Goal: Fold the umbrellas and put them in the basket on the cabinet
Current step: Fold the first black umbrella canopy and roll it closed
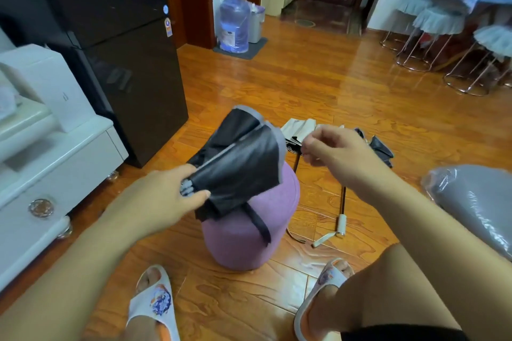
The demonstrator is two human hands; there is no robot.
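A collapsed umbrella [243, 158], black inside with a grey edge, hangs over a purple stool [249, 232]. My left hand [169, 196] grips its bunched end, where grey rib tips show. Its black strap [259, 223] dangles down the stool's side. My right hand [332, 147] hovers to the right of the canopy's edge with fingers curled, pinching nothing I can make out. A second umbrella [302, 131], white and black, lies on the floor behind the stool, its shaft and handle [341, 223] stretched toward me. No basket is in view.
A white cabinet [50, 163] with a white box on top stands at the left, beside a dark fridge [119, 50]. A plastic-wrapped grey cushion [476, 202] sits at the right. Stools and a water jug [234, 25] stand farther back. My slippered feet flank the purple stool.
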